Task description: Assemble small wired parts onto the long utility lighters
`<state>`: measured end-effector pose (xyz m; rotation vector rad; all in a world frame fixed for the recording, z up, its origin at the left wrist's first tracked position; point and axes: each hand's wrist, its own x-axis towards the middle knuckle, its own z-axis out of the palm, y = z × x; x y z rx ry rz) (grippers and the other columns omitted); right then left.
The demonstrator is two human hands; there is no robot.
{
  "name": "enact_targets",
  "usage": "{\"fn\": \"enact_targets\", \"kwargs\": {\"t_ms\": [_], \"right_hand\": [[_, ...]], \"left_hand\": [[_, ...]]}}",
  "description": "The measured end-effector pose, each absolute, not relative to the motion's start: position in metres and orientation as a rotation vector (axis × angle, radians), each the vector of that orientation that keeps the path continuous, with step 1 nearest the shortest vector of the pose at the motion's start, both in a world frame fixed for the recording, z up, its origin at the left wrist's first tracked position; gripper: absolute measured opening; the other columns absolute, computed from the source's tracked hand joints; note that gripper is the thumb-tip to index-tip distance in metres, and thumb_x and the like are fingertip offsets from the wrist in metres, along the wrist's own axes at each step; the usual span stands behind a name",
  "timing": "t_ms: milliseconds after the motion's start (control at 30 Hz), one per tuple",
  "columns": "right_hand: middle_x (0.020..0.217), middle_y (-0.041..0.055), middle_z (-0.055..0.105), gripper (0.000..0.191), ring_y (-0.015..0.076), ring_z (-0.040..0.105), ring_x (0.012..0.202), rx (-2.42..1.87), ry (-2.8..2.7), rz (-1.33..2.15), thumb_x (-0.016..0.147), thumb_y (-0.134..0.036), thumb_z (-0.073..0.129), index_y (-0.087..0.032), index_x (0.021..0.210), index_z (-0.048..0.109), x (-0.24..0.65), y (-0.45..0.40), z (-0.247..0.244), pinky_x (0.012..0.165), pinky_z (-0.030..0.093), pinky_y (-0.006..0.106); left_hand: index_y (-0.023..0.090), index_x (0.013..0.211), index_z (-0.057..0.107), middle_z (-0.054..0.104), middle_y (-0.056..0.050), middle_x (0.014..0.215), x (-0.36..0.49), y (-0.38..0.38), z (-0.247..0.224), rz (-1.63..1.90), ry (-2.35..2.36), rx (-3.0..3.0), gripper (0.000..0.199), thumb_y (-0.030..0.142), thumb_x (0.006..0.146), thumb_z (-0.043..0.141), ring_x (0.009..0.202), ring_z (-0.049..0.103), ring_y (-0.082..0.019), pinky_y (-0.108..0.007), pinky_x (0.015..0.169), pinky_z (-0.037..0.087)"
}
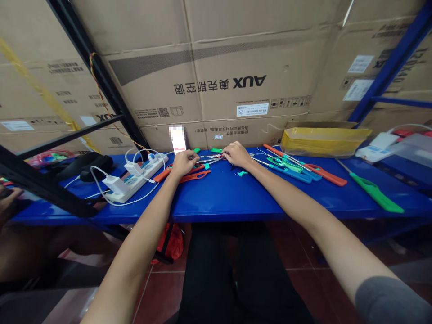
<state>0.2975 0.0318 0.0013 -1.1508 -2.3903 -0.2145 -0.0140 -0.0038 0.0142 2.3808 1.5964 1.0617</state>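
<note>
My left hand (184, 163) is closed at the back of the blue table, apparently on a long-nosed lighter whose slim metal tubes (209, 158) reach toward my right hand. Just under it lie orange lighter handles (195, 177). My right hand (237, 154) has its fingers pinched together at the far end of those tubes; what sits between them is too small to make out. A scrap of green plastic (242, 173) rests on the table below it. To the right, several long-nosed lighters with blue handles (297, 174), orange handles (327, 175) and green handles (376, 193) lie spread out.
A white power strip (135, 180) with chargers and loose cables lies left. A lit phone (178, 139) leans against the cardboard (216, 58) behind. A yellow-taped box (320, 141) stands back right. Black shelf posts (97, 81) rise left. Another person's hand (10, 202) shows at far left.
</note>
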Motion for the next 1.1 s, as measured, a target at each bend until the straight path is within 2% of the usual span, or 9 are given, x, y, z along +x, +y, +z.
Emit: {"fn": "enact_targets", "kwargs": {"t_ms": [200,367,800,1100], "right_hand": [[0.125,0.0135,0.09,0.028,0.0339,0.075,0.121,-1.168,-2.404,-0.201,0.116,-0.023,0.066,-0.022,0.126,0.093,0.298,0.0301,0.0035,0.116,0.045,0.049],[0.124,0.0119,0.09,0.033,0.0333,0.074,0.118,-1.161,-2.398,-0.199,0.115,-0.023,0.063,-0.024,0.126,0.094,0.2984,0.031,0.0026,0.116,0.044,0.051],[0.124,0.0116,0.091,0.03,0.0339,0.075,0.119,-1.17,-2.375,-0.185,0.115,-0.024,0.065,-0.025,0.124,0.093,0.2988,0.0296,0.0032,0.116,0.045,0.05],[0.123,0.0115,0.09,0.03,0.0334,0.073,0.117,-1.177,-2.368,-0.165,0.113,-0.022,0.065,-0.024,0.123,0.093,0.3,0.032,0.0019,0.115,0.045,0.049]], "left_hand": [[0.022,0.092,0.09,0.088,-0.01,0.099,-0.0119,-0.0038,0.0144,1.076,1.563,2.338,0.014,0.033,0.095,0.081,0.092,0.081,-0.031,-0.04,0.091,0.06],[0.022,0.093,0.09,0.089,-0.01,0.098,-0.0111,-0.0044,0.0139,1.094,1.562,2.316,0.018,0.036,0.096,0.08,0.092,0.081,-0.03,-0.039,0.089,0.062],[0.021,0.089,0.087,0.086,-0.01,0.093,-0.0075,-0.0056,0.0149,1.107,1.595,2.268,0.012,0.029,0.095,0.081,0.091,0.082,-0.03,-0.04,0.085,0.062],[0.02,0.091,0.086,0.086,-0.009,0.094,-0.0063,-0.0035,0.0121,1.112,1.62,2.235,0.011,0.028,0.095,0.08,0.092,0.08,-0.03,-0.041,0.089,0.062]]}}
